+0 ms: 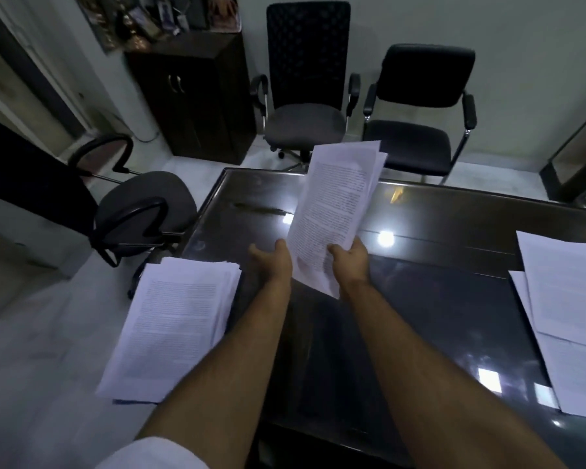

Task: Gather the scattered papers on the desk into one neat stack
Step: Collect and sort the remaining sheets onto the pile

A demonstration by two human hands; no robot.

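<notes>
Above the dark surface [437,299], the right hand [349,258] holds a bundle of papers [335,211] in its grip; the left hand [273,258] touches its edge, fingers relaxed. Other papers [176,323] lie at the left edge.

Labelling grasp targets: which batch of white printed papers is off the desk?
The middle sheaf of white printed papers, lifted by the right hand; other batches lie flat.

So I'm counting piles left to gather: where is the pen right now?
In the head view the pen lies on the glass desk at its far left, just left of the held sheets.
</notes>
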